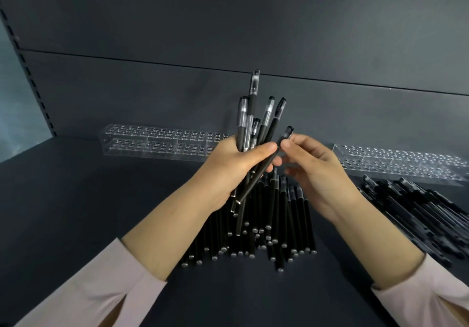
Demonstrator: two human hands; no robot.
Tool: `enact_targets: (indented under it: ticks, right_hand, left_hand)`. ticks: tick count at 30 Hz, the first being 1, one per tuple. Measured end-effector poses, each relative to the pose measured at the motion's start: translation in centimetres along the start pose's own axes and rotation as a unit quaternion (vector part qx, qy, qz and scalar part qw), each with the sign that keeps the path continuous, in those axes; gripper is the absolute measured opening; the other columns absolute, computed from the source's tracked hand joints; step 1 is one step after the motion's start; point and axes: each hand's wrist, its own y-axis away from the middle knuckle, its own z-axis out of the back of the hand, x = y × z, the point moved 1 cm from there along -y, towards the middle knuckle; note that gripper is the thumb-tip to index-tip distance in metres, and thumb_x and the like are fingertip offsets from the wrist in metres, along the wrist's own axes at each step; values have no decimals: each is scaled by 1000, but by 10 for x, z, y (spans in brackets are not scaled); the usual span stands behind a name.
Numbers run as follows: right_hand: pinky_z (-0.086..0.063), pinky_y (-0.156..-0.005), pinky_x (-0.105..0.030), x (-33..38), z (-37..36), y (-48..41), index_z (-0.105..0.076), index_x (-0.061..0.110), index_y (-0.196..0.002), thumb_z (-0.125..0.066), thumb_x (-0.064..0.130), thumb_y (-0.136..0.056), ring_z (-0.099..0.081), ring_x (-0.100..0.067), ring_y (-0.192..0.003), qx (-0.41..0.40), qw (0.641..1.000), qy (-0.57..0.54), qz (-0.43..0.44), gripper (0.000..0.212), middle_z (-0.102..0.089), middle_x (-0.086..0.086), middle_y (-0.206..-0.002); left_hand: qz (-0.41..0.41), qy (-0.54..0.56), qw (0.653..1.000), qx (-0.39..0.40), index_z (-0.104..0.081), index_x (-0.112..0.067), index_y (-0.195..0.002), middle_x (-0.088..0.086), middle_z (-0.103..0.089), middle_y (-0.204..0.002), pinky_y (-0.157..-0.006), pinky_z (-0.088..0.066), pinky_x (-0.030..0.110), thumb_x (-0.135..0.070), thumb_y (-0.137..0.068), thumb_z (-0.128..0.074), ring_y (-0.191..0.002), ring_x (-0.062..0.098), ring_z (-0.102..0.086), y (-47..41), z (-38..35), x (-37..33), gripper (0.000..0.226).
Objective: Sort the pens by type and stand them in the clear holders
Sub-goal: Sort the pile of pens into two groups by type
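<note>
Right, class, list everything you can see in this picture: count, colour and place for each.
Held pens: about six, black with clear caps, in left hand.
Centre pile of pens: many, black, on shelf below hands.
Right pile of pens: many, black, shelf's right side.
Clear holders: two, transparent, back left and back right.
Shelf: one, dark grey, underneath.
Left hand: one, grips held pens.
Right hand: one, pinches one held pen's cap.
</note>
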Motion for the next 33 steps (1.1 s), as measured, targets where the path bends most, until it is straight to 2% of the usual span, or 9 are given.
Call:
enact_targets:
  ticks: [3, 6, 8, 11, 15, 21, 26, 29, 33]
  right_hand:
    - [-50, -67, -22, 2, 0, -3, -65, 21, -83, -66, 22, -85, -61, -11, -75, -11, 996, -92, 1, 3, -70, 0, -88]
    - [-52, -61, -20, 7, 10, -8, -61, 17, -86, -59, 10, -92, -63, -9, -65, -106, 978, -181, 21, 10, -72, -2, -78]
    - [-51, -57, -20, 8, 20, -11, -56, 17, -93, -56, 7, -94, -64, -8, -61, -170, 974, -147, 36, 10, -68, 3, -65]
    - [-51, -53, -18, 8, 37, -15, -54, 23, -103, -55, 6, -94, -64, -5, -59, -209, 977, 21, 34, 19, -62, 10, -53]
    - [-50, -49, -20, 3, 47, -17, -53, 24, -103, -56, 4, -90, -59, -9, -52, -168, 964, 205, -10, 23, -64, -7, -72]
    - [-54, -48, -23, -16, 37, -13, -57, 5, -103, -68, 2, -84, -59, -10, -49, -45, 952, 272, -135, 23, -59, -12, -79]
    - [-53, -49, -22, -18, 32, -11, -64, 7, -94, -76, 17, -81, -59, -11, -51, -52, 947, 293, -118, 21, -61, -8, -78]
    - [-48, -52, -20, -12, 27, -12, -69, 16, -91, -65, 29, -90, -59, -9, -59, -79, 964, 249, -55, 14, -64, -3, -79]
    - [-51, -62, -22, -4, 18, -10, -66, 11, -112, -59, 32, -93, -63, -12, -73, -38, 995, 49, -75, 29, -70, -3, -94]
  left_hand:
    - [2, -19, 999, -33, -73, -17, -92, -3, -77, -81, -57, -51, 13, -31, -93, -65, -68, 5, -71, -1, 1, 0, 17]
    - [38, 29, 995, -89, -69, -9, -99, -1, -77, -79, -51, -49, 15, -26, -94, -65, -59, 3, -66, -3, 6, 1, 18]
    - [63, 87, 989, -98, -68, -8, -101, 2, -77, -82, -50, -50, 18, -23, -94, -64, -60, 6, -66, -3, 10, 0, 17]
    - [94, 136, 982, -88, -68, -8, -104, 4, -78, -87, -51, -52, 20, -24, -95, -63, -62, 9, -68, -2, 13, -2, 19]
    - [137, 183, 971, -75, -65, -3, -109, 8, -77, -93, -53, -55, 20, -15, -98, -58, -66, 10, -71, -1, 11, -4, 18]
    - [168, 220, 959, -61, -64, 2, -111, 13, -76, -97, -60, -59, 24, -6, -99, -52, -78, 16, -75, 1, 7, -4, 19]
    - [155, 223, 962, -43, -67, 5, -110, 13, -76, -95, -65, -61, 27, -4, -96, -58, -81, 19, -75, 2, 7, -4, 19]
    - [151, 205, 967, -6, -65, 5, -110, 14, -76, -97, -63, -59, 24, -4, -95, -58, -85, 19, -75, 4, 4, -5, 19]
    - [148, 150, 976, 58, -67, 3, -110, 12, -76, -100, -66, -58, 21, -7, -94, -60, -88, 18, -74, 8, -4, -5, 20]
